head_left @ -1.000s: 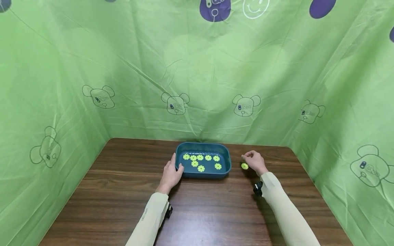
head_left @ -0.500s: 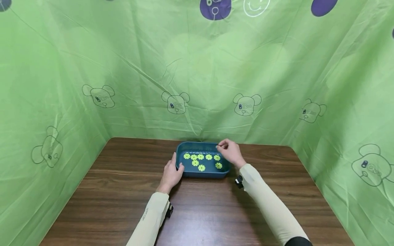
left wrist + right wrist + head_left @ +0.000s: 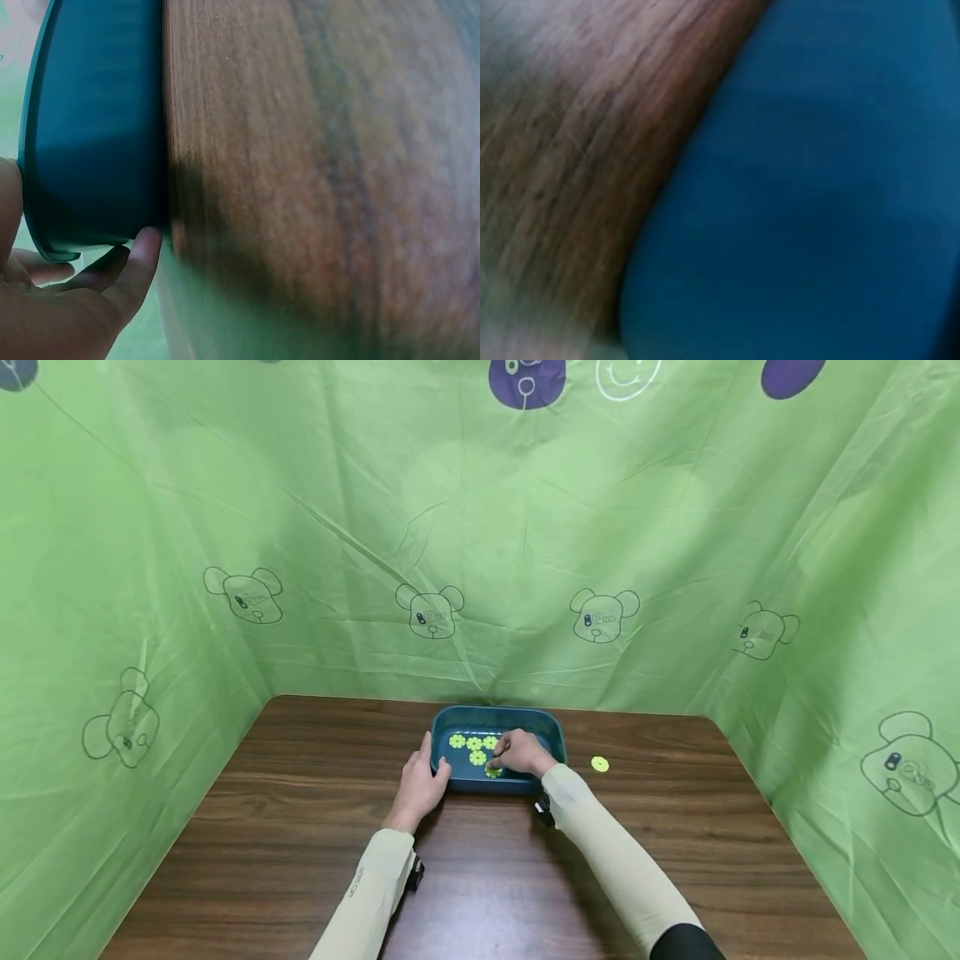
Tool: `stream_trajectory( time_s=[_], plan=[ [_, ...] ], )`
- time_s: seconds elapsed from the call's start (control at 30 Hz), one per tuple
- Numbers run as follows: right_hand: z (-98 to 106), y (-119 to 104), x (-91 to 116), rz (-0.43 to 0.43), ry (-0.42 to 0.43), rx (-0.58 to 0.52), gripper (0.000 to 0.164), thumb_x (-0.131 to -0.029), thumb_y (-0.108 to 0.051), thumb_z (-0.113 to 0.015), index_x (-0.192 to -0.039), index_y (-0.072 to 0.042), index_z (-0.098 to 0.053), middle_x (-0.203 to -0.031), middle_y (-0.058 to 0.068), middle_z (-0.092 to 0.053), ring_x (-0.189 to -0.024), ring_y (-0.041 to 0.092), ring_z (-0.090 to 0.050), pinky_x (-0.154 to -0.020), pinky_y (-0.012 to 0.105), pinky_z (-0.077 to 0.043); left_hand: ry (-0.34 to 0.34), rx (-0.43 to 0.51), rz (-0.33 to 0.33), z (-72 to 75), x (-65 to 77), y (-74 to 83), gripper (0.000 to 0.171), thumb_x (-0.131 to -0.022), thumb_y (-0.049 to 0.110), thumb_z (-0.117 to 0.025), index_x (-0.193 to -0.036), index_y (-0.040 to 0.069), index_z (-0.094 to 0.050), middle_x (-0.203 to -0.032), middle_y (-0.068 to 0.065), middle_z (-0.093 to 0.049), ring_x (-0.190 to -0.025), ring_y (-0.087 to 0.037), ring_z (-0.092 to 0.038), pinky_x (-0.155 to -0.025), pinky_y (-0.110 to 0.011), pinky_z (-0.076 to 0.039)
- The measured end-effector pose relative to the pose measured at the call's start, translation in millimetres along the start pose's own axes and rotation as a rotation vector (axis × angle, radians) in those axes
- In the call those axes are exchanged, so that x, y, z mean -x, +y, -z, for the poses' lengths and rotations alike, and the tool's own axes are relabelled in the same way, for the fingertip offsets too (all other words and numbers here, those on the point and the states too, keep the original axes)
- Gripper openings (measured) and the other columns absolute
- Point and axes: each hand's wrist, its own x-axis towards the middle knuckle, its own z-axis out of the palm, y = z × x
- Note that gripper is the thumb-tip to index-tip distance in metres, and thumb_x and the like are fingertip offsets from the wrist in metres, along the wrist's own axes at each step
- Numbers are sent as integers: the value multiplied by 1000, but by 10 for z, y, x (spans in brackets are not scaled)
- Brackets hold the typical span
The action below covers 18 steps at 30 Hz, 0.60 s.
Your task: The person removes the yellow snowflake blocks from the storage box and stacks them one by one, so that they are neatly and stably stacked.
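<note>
A blue rectangular bin [image 3: 472, 784] stands near the back of the table. Inside lie several yellow-green notched discs [image 3: 477, 758], shaped like flowers; my right arm hides the bin's right part. At the left end, my left hand [image 3: 419, 785] holds the bin, thumb at the rim and fingers against the outer wall. My right hand [image 3: 522, 752] reaches into the bin, fingertips down at a front disc [image 3: 492, 773] that they partly cover. Whether they pinch it is unclear. The right wrist view has only the blurred bin wall [image 3: 802, 187] beside the table.
One more notched disc [image 3: 600, 764] lies flat on the brown wooden table [image 3: 270, 827], right of the bin. Green curtains [image 3: 517, 552] with printed bear heads enclose the table at the back and both sides.
My right hand has gone left from beside the disc on the table, over the bin's back right corner, and down into the bin. My left hand stays on the bin.
</note>
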Motion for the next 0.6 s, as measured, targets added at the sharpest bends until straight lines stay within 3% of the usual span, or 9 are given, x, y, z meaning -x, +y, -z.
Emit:
stream_trajectory(
  time_s=[0.3, 0.6],
  plan=[
    [-50, -23, -15, 24, -1, 105, 23, -77, -25, -88, -85, -11, -73, -89, -2, -70, -85, 14, -62, -87, 41, -55, -3, 9, 11, -23, -24, -31, 73, -101, 30, -51, -163, 9, -19, -152, -27, -45, -139, -42, -47, -112, -55, -41],
    [-53, -35, -25, -7, -21, 90, 22, -83, -21, -84, -71, -12, -67, -77, -5, -64, -74, 13, -54, -74, 33, -49, 10, 20, 4, -20, -25, -21, 73, -100, 27, -52, -163, 8, -20, -153, -27, -44, -139, -42, -46, -113, -55, -40]
  ],
)
